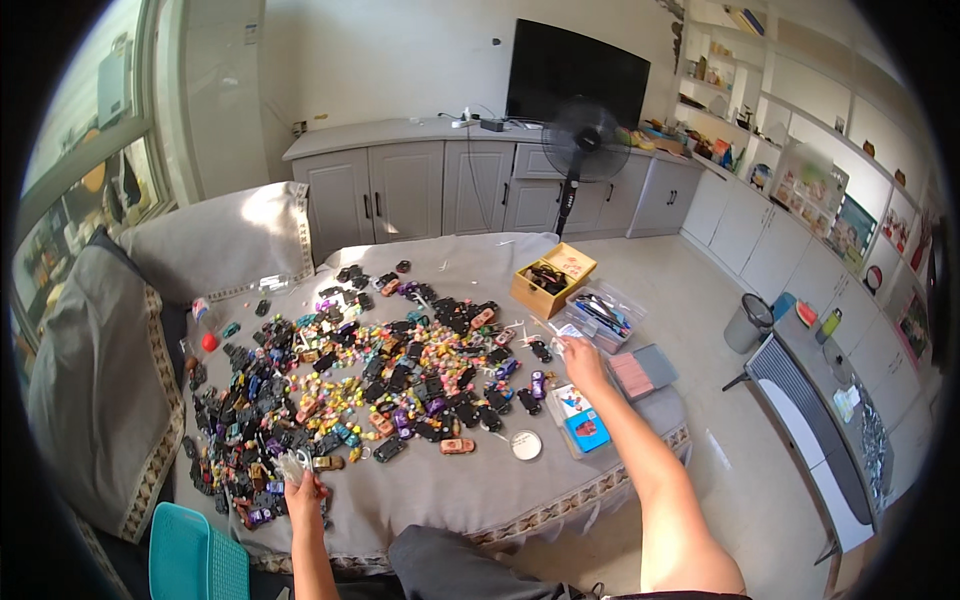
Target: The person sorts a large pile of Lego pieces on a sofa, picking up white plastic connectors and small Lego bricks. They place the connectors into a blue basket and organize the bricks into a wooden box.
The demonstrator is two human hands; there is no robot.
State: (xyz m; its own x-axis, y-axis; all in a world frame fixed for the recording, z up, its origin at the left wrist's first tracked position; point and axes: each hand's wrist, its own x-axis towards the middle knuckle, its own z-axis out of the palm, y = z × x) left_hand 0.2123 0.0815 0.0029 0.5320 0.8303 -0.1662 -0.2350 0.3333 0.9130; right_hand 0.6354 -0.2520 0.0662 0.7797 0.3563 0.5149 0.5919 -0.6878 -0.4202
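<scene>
A person's left hand point(307, 490) is gripping a crumpled, translucent whitish bundle point(292, 464) above the near left edge of a sprawling spread of small black, purple and orange toy cars point(376, 388), which are lying among yellow and pink bead-like pieces point(352, 392) on a grey cloth point(400, 490). The right hand point(583, 362) is hovering at a small white-and-blue piece point(568, 331) beside a clear plastic box of pens point(608, 343); whether its fingers are gripping it cannot be told. A yellow wooden box point(540, 296) is standing open just beyond.
</scene>
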